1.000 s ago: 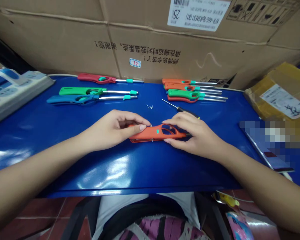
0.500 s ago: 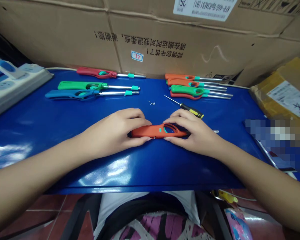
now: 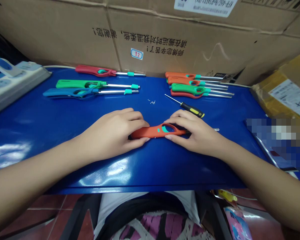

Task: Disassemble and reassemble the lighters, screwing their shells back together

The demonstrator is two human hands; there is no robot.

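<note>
An orange gas lighter [image 3: 153, 131] lies sideways between my two hands, low over the blue table [image 3: 150, 166]. My left hand [image 3: 122, 128] is closed round its handle end, thumb on the near side and fingers on the far side. At the trigger-loop end, my right hand [image 3: 192, 128] pinches the lighter; a bit of its metal tube shows past the hand. The teal trigger is visible inside the loop. Just beyond my right hand rests a black and yellow screwdriver [image 3: 193, 110]. Several tiny pale pins [image 3: 152, 102] lie on the table ahead.
Red [image 3: 95, 70], green [image 3: 80, 84] and blue [image 3: 70, 93] lighters lie at the back left. A pile of lighters [image 3: 187, 87] is at the back right. A cardboard box [image 3: 72, 36] walls the far edge. A power strip [image 3: 17, 80] stands left, a taped parcel [image 3: 290, 73] right.
The teal trigger shows more fully in the loop of the orange lighter. Both hands keep their grip in nearly the same place. The view has shifted slightly.
</note>
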